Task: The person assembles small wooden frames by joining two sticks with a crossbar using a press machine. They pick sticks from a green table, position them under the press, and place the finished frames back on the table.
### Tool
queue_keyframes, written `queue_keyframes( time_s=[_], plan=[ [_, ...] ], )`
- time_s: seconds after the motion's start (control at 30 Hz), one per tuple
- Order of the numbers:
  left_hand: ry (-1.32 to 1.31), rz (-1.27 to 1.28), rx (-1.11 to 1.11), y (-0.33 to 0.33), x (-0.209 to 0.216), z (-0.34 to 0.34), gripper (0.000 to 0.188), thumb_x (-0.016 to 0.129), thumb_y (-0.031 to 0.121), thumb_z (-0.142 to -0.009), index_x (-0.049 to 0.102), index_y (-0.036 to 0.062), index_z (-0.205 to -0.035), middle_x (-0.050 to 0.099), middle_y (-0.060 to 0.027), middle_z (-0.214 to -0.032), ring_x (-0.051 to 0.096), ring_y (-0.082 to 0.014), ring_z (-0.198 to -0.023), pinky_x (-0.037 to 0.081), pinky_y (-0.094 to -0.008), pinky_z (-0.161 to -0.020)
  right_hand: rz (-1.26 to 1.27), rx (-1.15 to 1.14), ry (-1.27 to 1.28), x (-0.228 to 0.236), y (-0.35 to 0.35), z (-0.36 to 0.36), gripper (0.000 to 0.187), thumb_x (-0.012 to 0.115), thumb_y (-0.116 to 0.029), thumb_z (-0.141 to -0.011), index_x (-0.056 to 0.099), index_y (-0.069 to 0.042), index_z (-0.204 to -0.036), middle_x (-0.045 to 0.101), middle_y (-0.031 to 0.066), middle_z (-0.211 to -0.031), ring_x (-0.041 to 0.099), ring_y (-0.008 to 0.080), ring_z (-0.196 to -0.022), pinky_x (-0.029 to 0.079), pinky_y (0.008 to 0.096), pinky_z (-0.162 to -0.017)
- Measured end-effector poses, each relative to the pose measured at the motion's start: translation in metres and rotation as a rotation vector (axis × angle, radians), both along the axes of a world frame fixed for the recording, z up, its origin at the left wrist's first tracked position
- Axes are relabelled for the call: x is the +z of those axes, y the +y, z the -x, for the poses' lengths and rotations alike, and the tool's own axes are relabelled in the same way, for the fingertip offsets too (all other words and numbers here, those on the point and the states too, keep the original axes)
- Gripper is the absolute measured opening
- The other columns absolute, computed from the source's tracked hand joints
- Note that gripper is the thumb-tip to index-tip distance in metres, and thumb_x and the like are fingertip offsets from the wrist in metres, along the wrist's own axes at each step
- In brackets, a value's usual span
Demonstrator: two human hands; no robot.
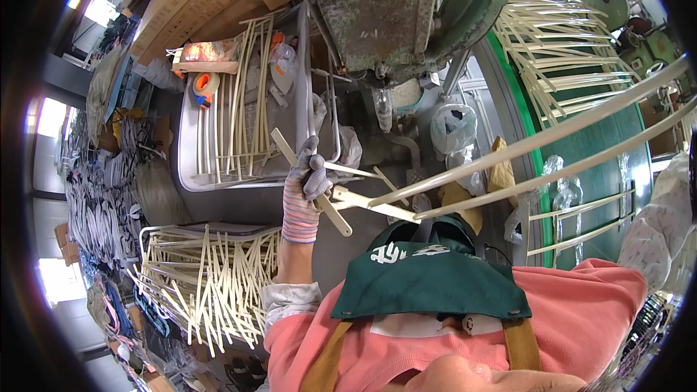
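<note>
My left hand, in a grey-coated glove with a striped cuff, is closed around a short flat cream bar with a hole near its lower end. Beside its fingers is the end of another cream piece. Two long cream bars run from close to that piece toward the upper right edge. Whether they are joined to what my hand holds, I cannot tell. A patterned white sleeve shows at the far right, but my right hand is out of sight.
A green machine stands ahead. Left of it, a white tray cart holds cream bars, tape and a box. A rack of loose bars is at lower left. On the right, a green conveyor belt carries stacked bars.
</note>
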State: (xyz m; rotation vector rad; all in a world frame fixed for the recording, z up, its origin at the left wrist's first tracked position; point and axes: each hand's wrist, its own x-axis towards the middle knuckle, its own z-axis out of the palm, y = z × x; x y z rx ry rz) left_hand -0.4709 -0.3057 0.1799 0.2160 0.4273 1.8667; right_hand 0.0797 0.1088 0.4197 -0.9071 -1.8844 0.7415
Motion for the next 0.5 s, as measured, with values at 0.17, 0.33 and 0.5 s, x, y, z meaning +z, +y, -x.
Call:
queue_keyframes(
  time_s=[0.17,0.33,0.5],
  plan=[
    [-0.046,-0.016,-0.028,0.012,-0.008,0.004,0.037,0.050,0.007,-0.088,0.047,0.0013,-0.125,0.063,-0.0127,-0.090,0.039,-0.0070,-0.045,0.037,-0.0179,-0.039,-0.132,-0.006,-0.045,0.003,-0.025,0.032,0.019,0.055,-0.018,-0.087,0.061,-0.004,-0.097,0.060,0.0028,-0.075,0.054,0.0120,-0.062,0.043,0.0250,-0.055],
    [-0.074,0.092,0.024,0.031,-0.011,-0.024,0.026,0.054,0.011,-0.090,0.055,0.0046,-0.115,0.062,-0.0113,-0.085,0.045,-0.0081,-0.047,0.035,-0.0178,-0.038,-0.264,0.047,-0.089,-0.011,-0.055,0.064,0.016,0.055,-0.014,-0.085,0.061,-0.003,-0.094,0.062,0.0043,-0.075,0.057,0.0135,-0.063,0.046,0.0269,-0.056],
    [0.260,0.445,0.224,0.069,-0.010,-0.072,0.022,0.065,0.016,-0.085,0.061,0.0048,-0.104,0.066,-0.0112,-0.089,0.046,-0.0054,-0.046,0.031,-0.0172,-0.038,-0.269,0.371,-0.150,-0.083,-0.125,0.150,0.013,0.056,-0.010,-0.083,0.061,-0.001,-0.092,0.063,0.0058,-0.075,0.059,0.0150,-0.064,0.049,0.0287,-0.057]
  ],
)
